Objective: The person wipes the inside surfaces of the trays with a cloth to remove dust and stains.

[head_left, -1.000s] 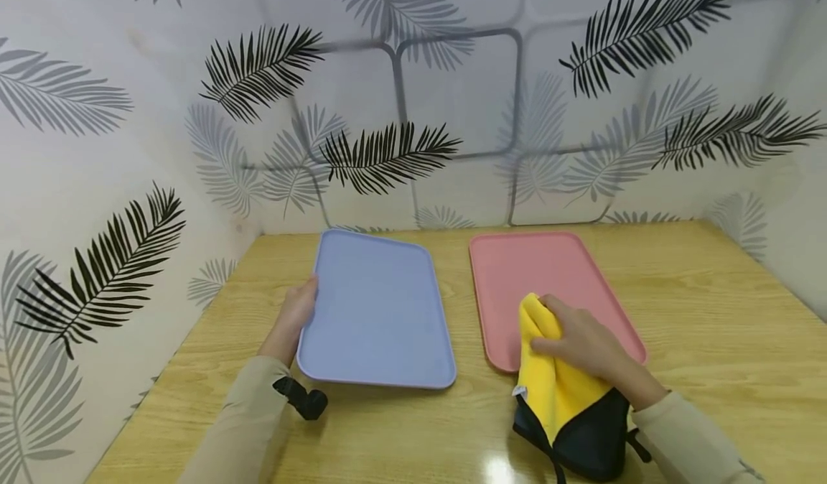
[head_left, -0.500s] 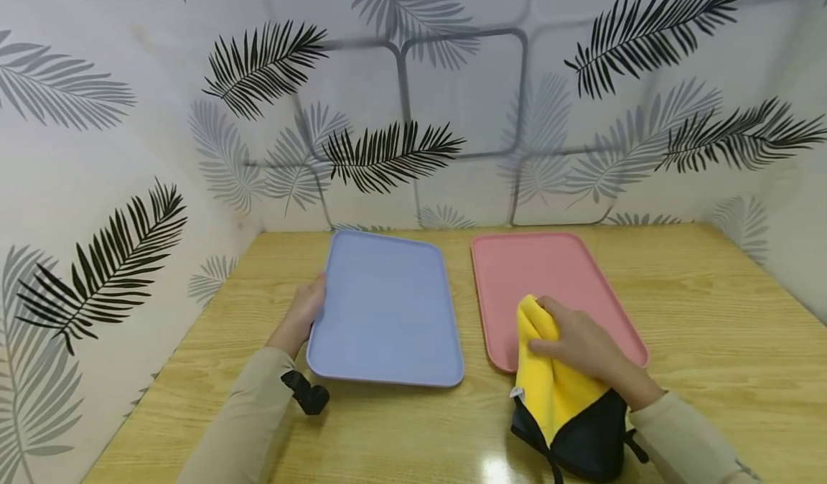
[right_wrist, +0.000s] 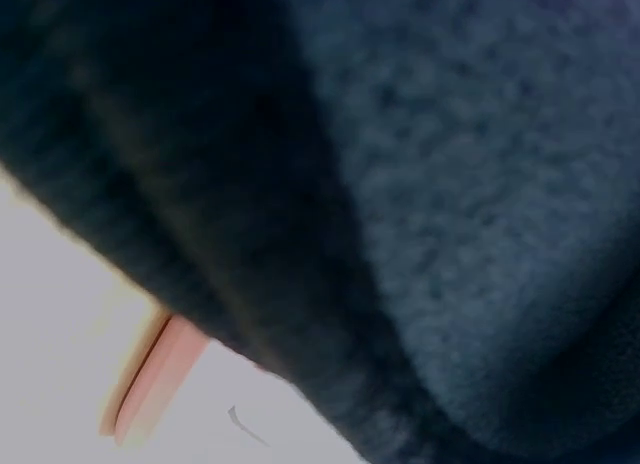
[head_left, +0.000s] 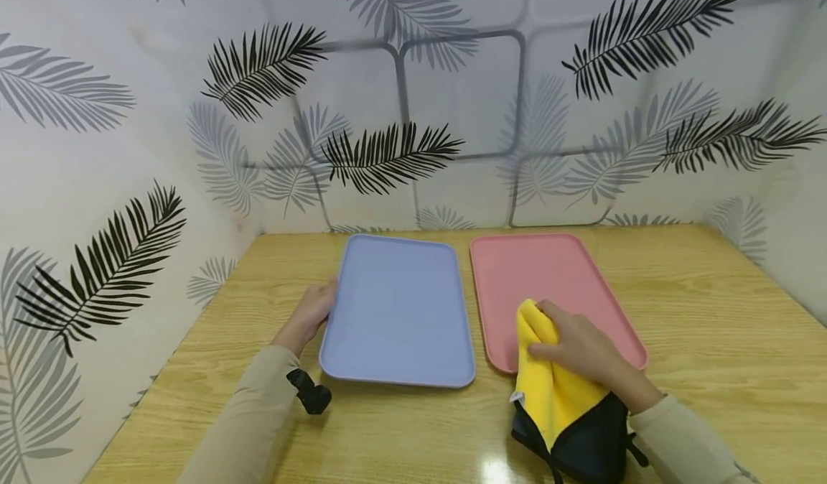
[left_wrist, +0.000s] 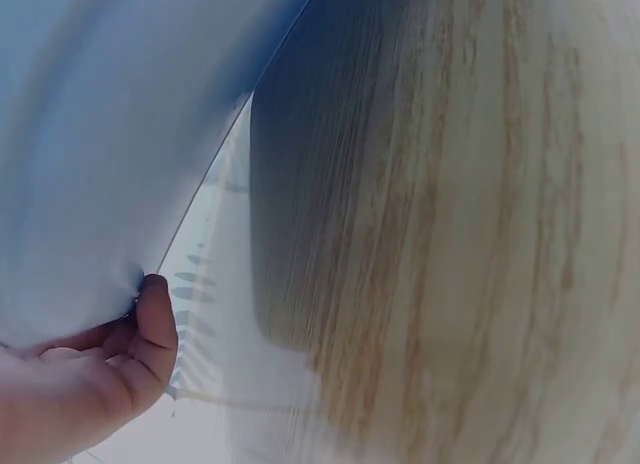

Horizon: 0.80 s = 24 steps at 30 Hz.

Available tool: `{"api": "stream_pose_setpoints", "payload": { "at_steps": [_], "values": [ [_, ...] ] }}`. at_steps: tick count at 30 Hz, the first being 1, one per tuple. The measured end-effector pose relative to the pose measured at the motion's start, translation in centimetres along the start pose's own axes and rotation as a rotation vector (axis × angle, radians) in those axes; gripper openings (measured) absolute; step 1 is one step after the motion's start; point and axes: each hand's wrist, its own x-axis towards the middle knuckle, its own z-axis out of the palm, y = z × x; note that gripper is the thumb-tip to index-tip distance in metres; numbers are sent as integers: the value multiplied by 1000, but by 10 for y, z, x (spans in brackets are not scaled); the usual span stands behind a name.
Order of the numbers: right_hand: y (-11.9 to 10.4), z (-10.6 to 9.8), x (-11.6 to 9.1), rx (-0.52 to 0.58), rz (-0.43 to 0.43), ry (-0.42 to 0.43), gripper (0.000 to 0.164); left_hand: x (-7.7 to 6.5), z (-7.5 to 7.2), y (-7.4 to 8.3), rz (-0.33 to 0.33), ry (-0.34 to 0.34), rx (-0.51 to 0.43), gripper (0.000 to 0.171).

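A light blue tray (head_left: 399, 312) is raised a little off the table, its near edge tilted. My left hand (head_left: 314, 306) grips it by the left edge. In the left wrist view, curled fingers of the left hand (left_wrist: 120, 369) wrap the rim of the blue tray (left_wrist: 90, 174). My right hand (head_left: 581, 347) grips the yellow upper part of a soft yellow-and-black cloth pouch (head_left: 545, 398) with a dark strap, at the near edge of the pink tray. Dark, blurred fabric of the pouch (right_wrist: 480, 204) fills most of the right wrist view; the right fingers are hidden there.
A pink tray (head_left: 536, 272) lies on the wooden table (head_left: 723, 312), right of the blue one with a narrow gap between. A wall with a leaf pattern (head_left: 465, 96) closes off the back and both sides. A black wrist camera (head_left: 310, 392) sits on the left sleeve.
My left hand has carried the blue tray to the right, nearer the pink tray. The right hand and the cloth pouch have hardly moved.
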Motion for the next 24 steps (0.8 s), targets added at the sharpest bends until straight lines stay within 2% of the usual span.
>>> {"api": "stream_pose_setpoints", "payload": {
  "at_steps": [2, 6, 10, 17, 20, 24],
  "values": [
    [1, 0, 0, -3, 3, -1, 52, -19, 10, 27, -68, 27, 74, 48],
    [2, 1, 0, -8, 5, -6, 55, -35, 17, 48, -78, 8, 123, 40],
    [2, 2, 0, -8, 4, -14, 56, -39, 21, 52, -96, -5, 113, 36],
    [0, 4, -1, 3, 0, -16, 52, -38, 30, 48, -95, -29, 87, 36],
    [0, 4, -1, 2, -3, -13, 49, -38, 32, 49, -110, -21, 96, 35],
    [1, 5, -2, -2, 3, -23, 53, -37, 34, 47, -130, -7, 97, 34]
  ]
}}
